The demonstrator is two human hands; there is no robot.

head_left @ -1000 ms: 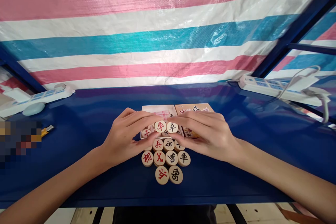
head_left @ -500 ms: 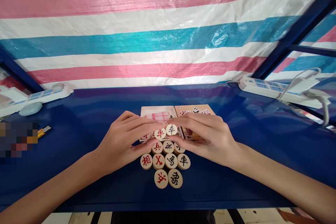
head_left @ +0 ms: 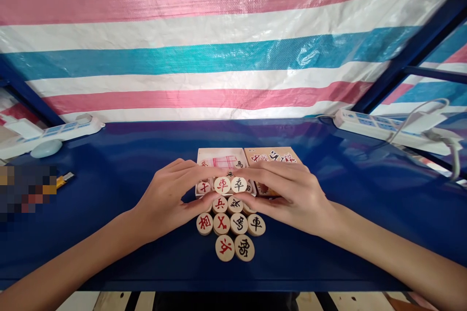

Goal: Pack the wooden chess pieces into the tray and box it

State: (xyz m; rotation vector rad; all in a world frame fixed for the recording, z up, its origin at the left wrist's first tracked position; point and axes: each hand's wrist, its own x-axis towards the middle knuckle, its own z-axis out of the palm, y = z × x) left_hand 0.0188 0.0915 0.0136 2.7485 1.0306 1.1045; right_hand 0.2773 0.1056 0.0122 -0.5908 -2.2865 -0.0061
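My left hand pinches a round wooden Chinese chess piece with a red character between thumb and fingers. A matching piece with a black character is between the thumb and fingers of my right hand. The two pieces are side by side over the front of an open white box, which holds more pieces and a folded red-lined sheet. Just below are several stacked pieces, red ones such as the red-marked piece on the left and black ones such as the black-marked piece on the right.
A printed box lid lies against the open box. White power strips stand at the left and right. A pale mouse-like object and a yellow cutter are at the left. Striped sheeting hangs behind the blue table.
The fingers of both hands have opened up slightly around the two pieces, so more of the pieces and box contents show. The view has shifted a little.
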